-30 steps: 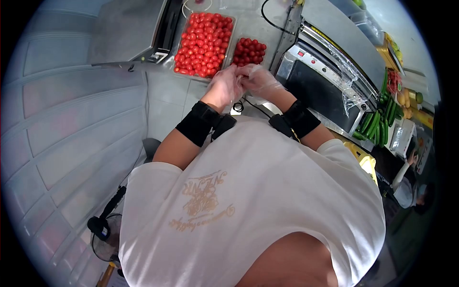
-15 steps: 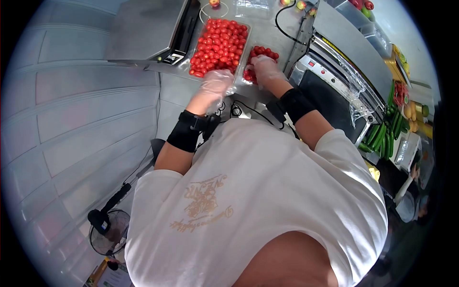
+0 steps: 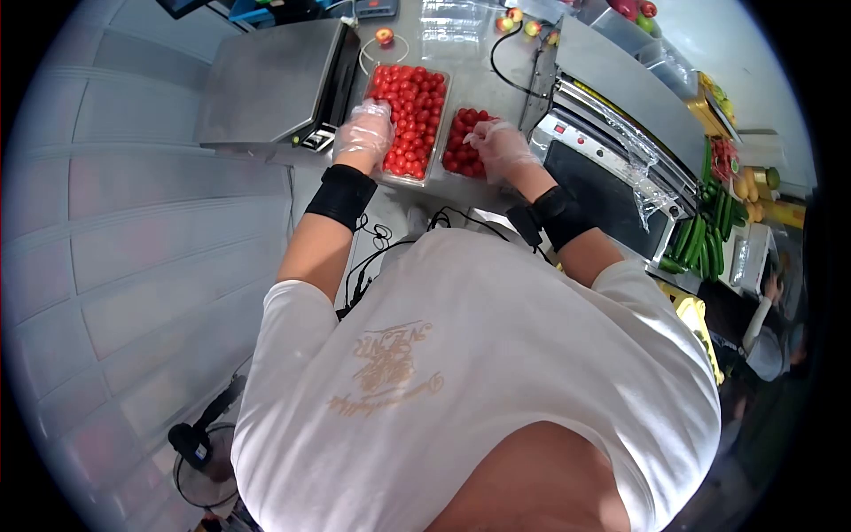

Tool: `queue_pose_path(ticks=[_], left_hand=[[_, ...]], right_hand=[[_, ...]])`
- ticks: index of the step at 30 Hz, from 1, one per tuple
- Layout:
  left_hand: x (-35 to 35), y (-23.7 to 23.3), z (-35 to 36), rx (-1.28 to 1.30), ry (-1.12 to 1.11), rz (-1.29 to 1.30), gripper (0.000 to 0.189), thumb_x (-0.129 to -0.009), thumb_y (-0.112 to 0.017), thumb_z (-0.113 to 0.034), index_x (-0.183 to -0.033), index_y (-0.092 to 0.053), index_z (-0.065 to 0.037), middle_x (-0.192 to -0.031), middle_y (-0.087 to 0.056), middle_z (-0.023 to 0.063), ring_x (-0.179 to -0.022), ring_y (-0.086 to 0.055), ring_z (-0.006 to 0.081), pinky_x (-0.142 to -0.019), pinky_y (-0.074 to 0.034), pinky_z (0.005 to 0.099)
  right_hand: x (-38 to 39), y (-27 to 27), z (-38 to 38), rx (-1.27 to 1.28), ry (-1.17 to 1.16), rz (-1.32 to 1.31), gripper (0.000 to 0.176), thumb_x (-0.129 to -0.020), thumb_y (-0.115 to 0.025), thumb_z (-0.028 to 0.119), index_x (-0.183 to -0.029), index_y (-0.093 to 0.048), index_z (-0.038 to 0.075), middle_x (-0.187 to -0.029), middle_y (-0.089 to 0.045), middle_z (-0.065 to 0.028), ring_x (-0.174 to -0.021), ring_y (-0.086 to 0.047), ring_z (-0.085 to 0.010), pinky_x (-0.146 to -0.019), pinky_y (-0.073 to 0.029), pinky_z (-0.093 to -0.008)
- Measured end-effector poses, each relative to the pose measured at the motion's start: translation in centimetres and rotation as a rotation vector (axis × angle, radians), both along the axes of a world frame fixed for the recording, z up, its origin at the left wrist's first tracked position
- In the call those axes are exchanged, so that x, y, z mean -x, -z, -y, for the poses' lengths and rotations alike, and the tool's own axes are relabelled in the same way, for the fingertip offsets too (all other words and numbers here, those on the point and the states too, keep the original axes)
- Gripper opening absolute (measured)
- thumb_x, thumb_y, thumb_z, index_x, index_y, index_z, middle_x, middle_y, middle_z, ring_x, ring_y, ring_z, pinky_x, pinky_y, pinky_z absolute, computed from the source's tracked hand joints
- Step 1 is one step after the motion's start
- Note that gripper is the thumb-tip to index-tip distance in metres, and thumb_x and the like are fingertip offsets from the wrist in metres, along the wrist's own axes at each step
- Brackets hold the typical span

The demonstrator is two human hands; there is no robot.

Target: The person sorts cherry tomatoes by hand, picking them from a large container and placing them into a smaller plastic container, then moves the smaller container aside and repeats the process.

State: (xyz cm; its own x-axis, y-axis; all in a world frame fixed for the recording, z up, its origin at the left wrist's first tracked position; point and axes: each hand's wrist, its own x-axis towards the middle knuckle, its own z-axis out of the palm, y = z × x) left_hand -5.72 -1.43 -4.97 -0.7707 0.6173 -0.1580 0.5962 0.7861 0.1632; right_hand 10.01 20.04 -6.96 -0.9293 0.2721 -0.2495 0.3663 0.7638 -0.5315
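A large clear tray (image 3: 448, 97) full of red cherry tomatoes (image 3: 412, 111) lies on the metal counter. My left hand (image 3: 365, 131), in a clear plastic glove, is at the tray's left edge with its fingers curled; what they hold, if anything, is hidden. To the right stands a smaller container of red tomatoes (image 3: 463, 146). My right hand (image 3: 499, 144), gloved too, is over that container's right side. Its fingertips are drawn together near the tomatoes, and nothing can be made out between them.
A flat metal device (image 3: 266, 84) stands at the left. At the right is a wrapping machine (image 3: 598, 168) with film on it. Beyond lie apples (image 3: 384, 35), clear containers (image 3: 452, 27) and green cucumbers (image 3: 700, 244). Another person (image 3: 767, 350) is at the far right.
My left hand has moved from the large tray's near edge to its left side. My right hand stays by the smaller container. The view has shifted, showing more of the counter's far side.
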Motion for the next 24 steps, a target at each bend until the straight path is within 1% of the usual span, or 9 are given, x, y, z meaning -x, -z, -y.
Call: queue_pose_path(ticks=[3,5,9,11,15,18,20,22,24], left_hand=[[0.8,1.3,-0.2,0.047,0.034,0.035,0.027,-0.089,-0.059,-0.026,-0.109,-0.059,-0.008,-0.120,-0.058,0.0162,-0.113,-0.057,0.0365,-0.091,-0.052,0.0470],[0.6,1.3,-0.3,0.048,0.046,0.025,0.024,-0.090,-0.056,-0.023,-0.109,-0.060,-0.009,-0.119,-0.058,0.0164,-0.112,-0.058,0.0366,-0.090,-0.053,0.0474],[0.7,1.5,-0.4,0.035,0.083,-0.004,0.021,-0.092,-0.052,-0.020,-0.108,-0.061,-0.009,-0.117,-0.058,0.0174,-0.109,-0.060,0.0372,-0.088,-0.054,0.0485],[0.9,1.7,-0.5,0.044,0.101,-0.006,0.021,-0.092,-0.052,-0.019,-0.107,-0.061,-0.008,-0.116,-0.059,0.0182,-0.110,-0.060,0.0377,-0.088,-0.054,0.0484],[1.4,3.2,-0.2,0.008,0.111,-0.009,0.023,-0.093,-0.056,-0.025,-0.106,-0.062,-0.006,-0.115,-0.058,0.0199,-0.108,-0.060,0.0387,-0.087,-0.053,0.0493],[1.3,3.3,-0.1,0.007,0.112,-0.010,0.024,-0.093,-0.057,-0.027,-0.104,-0.063,-0.006,-0.114,-0.059,0.0205,-0.107,-0.060,0.0389,-0.087,-0.053,0.0491],[1.3,3.5,0.0,0.005,0.106,-0.011,0.024,-0.093,-0.057,-0.026,-0.103,-0.063,-0.006,-0.114,-0.059,0.0209,-0.106,-0.060,0.0391,-0.087,-0.053,0.0490],[1.2,3.4,0.2,0.004,0.100,-0.010,0.023,-0.093,-0.057,-0.026,-0.102,-0.063,-0.005,-0.113,-0.059,0.0214,-0.106,-0.060,0.0393,-0.087,-0.053,0.0489],[0.8,3.0,0.3,-0.042,0.077,-0.015,0.023,-0.092,-0.058,-0.026,-0.100,-0.064,-0.005,-0.108,-0.060,0.0230,-0.102,-0.061,0.0404,-0.087,-0.052,0.0486]], right_hand=[[-0.6,0.1,-0.4,-0.010,0.020,-0.077,0.026,-0.092,-0.057,0.031,-0.100,-0.069,0.009,-0.101,-0.066,-0.0190,-0.098,-0.061,-0.0383,-0.085,-0.049,-0.0442],[-0.9,0.1,-0.6,-0.020,0.034,-0.081,0.037,-0.094,-0.056,0.041,-0.096,-0.066,0.006,-0.097,-0.065,-0.0211,-0.095,-0.060,-0.0409,-0.082,-0.049,-0.0464],[-1.4,-0.7,-0.7,-0.007,0.114,-0.039,0.037,-0.094,-0.055,0.042,-0.098,-0.067,0.007,-0.093,-0.066,-0.0216,-0.091,-0.061,-0.0412,-0.081,-0.049,-0.0459],[-1.5,-1.1,-0.7,0.094,0.197,0.015,0.035,-0.094,-0.055,0.041,-0.101,-0.068,0.009,-0.093,-0.066,-0.0214,-0.091,-0.062,-0.0403,-0.081,-0.050,-0.0445],[-1.7,-0.5,-1.2,0.093,0.211,-0.040,0.035,-0.094,-0.055,0.041,-0.102,-0.069,0.010,-0.092,-0.066,-0.0224,-0.090,-0.062,-0.0407,-0.081,-0.050,-0.0444],[-1.6,-1.2,-1.2,0.084,0.221,0.003,0.035,-0.093,-0.054,0.040,-0.102,-0.069,0.010,-0.091,-0.065,-0.0230,-0.088,-0.061,-0.0414,-0.080,-0.050,-0.0445],[-1.7,-1.6,-1.0,0.067,0.252,-0.043,0.023,-0.089,-0.059,0.024,-0.097,-0.070,0.005,-0.080,-0.064,-0.0225,-0.074,-0.062,-0.0361,-0.072,-0.049,-0.0386],[-1.7,-1.8,-1.1,0.087,0.268,-0.024,0.024,-0.088,-0.060,0.024,-0.097,-0.069,0.004,-0.080,-0.064,-0.0226,-0.074,-0.062,-0.0353,-0.072,-0.050,-0.0382],[-2.0,-2.2,-1.2,0.109,0.286,0.000,0.024,-0.088,-0.060,0.024,-0.096,-0.069,0.003,-0.080,-0.063,-0.0227,-0.073,-0.062,-0.0344,-0.072,-0.050,-0.0377]])
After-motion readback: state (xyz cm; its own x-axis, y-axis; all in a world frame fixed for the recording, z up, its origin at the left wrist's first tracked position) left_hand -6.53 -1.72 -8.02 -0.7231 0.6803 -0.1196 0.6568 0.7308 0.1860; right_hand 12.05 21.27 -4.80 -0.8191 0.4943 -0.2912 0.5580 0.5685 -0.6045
